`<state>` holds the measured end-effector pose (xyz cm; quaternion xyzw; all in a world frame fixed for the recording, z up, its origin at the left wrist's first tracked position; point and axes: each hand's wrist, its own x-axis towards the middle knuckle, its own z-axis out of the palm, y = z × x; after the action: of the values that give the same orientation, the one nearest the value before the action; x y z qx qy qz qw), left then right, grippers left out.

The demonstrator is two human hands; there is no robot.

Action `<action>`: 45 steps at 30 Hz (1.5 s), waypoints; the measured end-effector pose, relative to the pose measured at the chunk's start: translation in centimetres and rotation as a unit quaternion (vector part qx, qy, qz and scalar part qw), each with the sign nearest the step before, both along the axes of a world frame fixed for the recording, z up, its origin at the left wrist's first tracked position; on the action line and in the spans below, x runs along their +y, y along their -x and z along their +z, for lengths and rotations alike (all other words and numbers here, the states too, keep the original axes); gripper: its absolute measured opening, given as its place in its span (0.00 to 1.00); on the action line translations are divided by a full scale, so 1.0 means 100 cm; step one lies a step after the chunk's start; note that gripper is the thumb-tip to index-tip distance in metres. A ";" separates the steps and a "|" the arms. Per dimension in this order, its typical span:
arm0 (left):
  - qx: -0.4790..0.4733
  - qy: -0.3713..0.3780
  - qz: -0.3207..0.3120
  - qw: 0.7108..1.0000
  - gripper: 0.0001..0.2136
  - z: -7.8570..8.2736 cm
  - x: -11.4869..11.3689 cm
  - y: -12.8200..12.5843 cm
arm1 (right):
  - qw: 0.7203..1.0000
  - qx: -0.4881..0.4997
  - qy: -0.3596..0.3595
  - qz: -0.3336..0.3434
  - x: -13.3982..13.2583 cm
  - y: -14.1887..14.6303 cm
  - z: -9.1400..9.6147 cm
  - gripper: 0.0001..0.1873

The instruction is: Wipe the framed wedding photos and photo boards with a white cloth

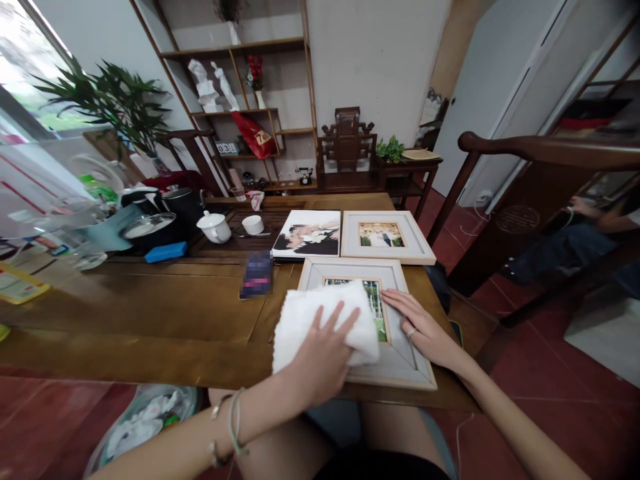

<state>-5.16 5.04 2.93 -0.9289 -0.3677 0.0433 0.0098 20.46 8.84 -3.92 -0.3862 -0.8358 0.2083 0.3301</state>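
Observation:
My left hand (pixel 325 357) lies on a folded white cloth (pixel 295 320), its fingers spread and pressed down on the fabric. Beneath the cloth is a pale picture frame (pixel 400 370), flat at the table's near edge; the cloth covers much of its photo (pixel 381 327). My right hand (pixel 417 327) rests along the frame's right side, fingers stretched out, the tips near the photo's inner edge. Behind it lie a second pale frame (pixel 420 250) with a couple's photo and a frameless picture (pixel 305 250) with a partly blurred image.
A dark pixelated rectangle (pixel 257 275) lies left of the frames. Farther back stand a white lidded cup (pixel 214 227), a small white bowl (pixel 253 225), a blue block (pixel 166 252) and a black kettle (pixel 181 205). A wooden chair (pixel 500 220) is on the right; a bin (pixel 143 427) sits below.

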 end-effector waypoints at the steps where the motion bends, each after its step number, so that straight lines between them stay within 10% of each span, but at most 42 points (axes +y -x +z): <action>1: 0.002 -0.008 0.016 1.000 0.14 -0.001 0.008 0.013 | 1.000 -0.001 0.000 0.000 0.000 0.000 0.000 0.27; 6: -0.025 -0.024 0.020 0.999 0.09 -0.003 0.017 0.051 | 1.000 0.008 0.000 0.002 0.001 0.001 0.000 0.28; 13: -0.057 0.044 -0.061 0.996 0.11 0.002 -0.027 0.027 | 1.000 0.007 -0.002 0.008 0.002 -0.001 -0.001 0.28; 20: -0.109 -0.050 0.085 0.989 0.15 0.003 0.055 0.029 | 1.000 0.010 0.000 0.014 0.003 -0.001 0.002 0.27; 26: -0.075 -0.097 0.066 0.990 0.16 -0.009 0.094 0.037 | 1.000 0.010 0.011 0.005 0.002 0.000 0.002 0.29; 39: -0.049 0.061 -0.028 0.997 0.12 0.013 -0.017 0.032 | 0.998 0.049 0.022 -0.033 -0.002 0.002 0.003 0.29; 45: -0.077 -0.006 0.052 0.996 0.11 0.002 0.041 0.037 | 0.999 0.033 0.010 -0.011 0.001 0.000 0.003 0.27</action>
<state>-8.86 9.16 3.08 -0.9089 -0.4156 -0.0303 -0.0157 20.43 8.95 -3.65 -0.3919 -0.8179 0.2253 0.3558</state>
